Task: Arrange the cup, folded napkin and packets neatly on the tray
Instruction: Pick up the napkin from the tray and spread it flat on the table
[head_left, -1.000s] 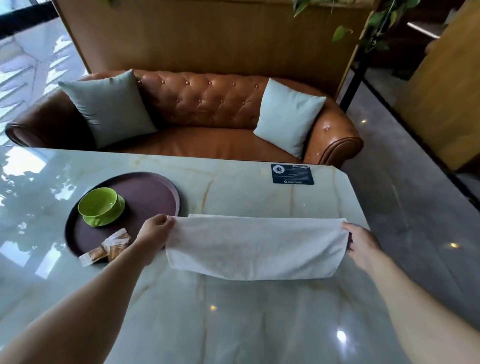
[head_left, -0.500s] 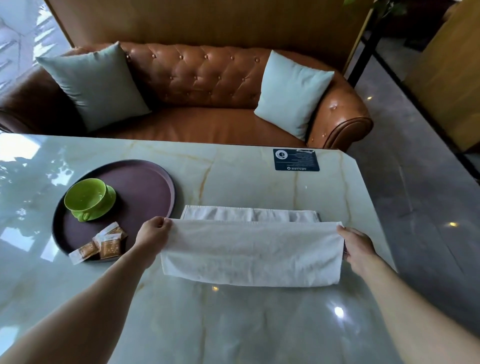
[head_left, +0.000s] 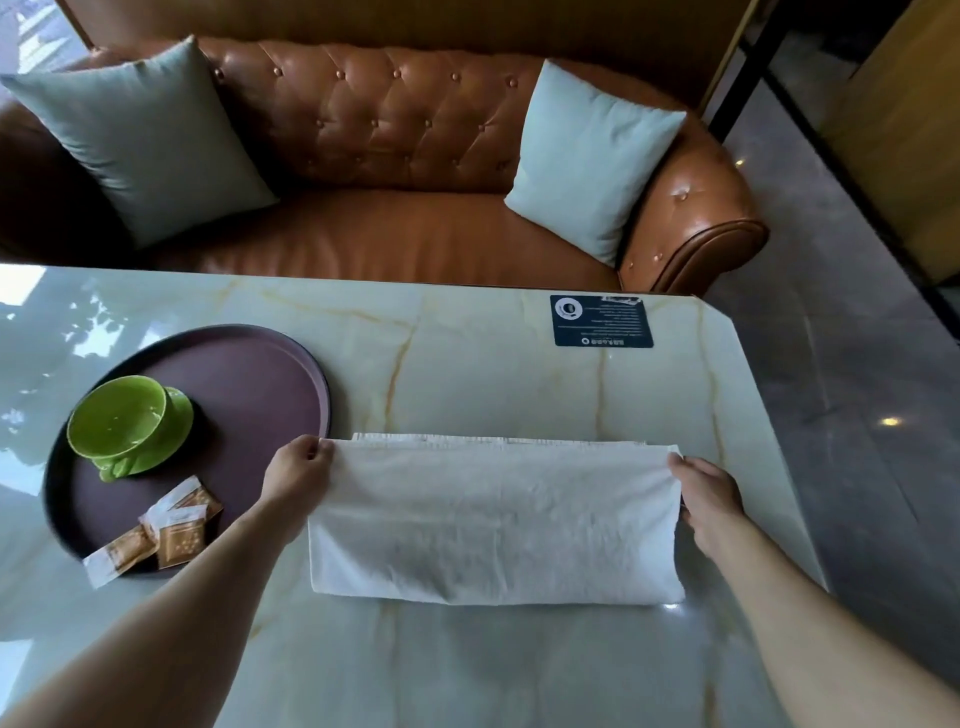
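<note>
The white cloth napkin (head_left: 496, 522) lies on the pale marble table (head_left: 467, 364), doubled over into a long band, and you have it pinched at both far corners of its upper layer. Your left hand (head_left: 297, 475) closes on the far left corner, thumb on top; your right hand (head_left: 707, 493) closes on the far right corner, fingers curled around the short edge. Between the two grips the upper layer's edge runs taut and nearly straight, sitting just short of the lower layer's far edge, so a thin strip of that layer peeks out beyond it. The folded side lies toward you, below both grips.

Just left of your left-hand grip sits the round dark maroon tray (head_left: 270, 374), its rim close to your knuckles. On it, further left, the glossy green cup (head_left: 118, 420) stands on its matching green saucer (head_left: 176, 423). Nearer to you, beside your left forearm, the brown-and-white paper packets (head_left: 174, 525) lie in a loose cluster, one poking over the tray's rim.

Beyond your right-hand grip a dark rectangular card (head_left: 601, 321) lies flat near the table's far edge. Past the table stands a tufted brown leather sofa (head_left: 405, 130) with two pale green cushions (head_left: 592, 156).
</note>
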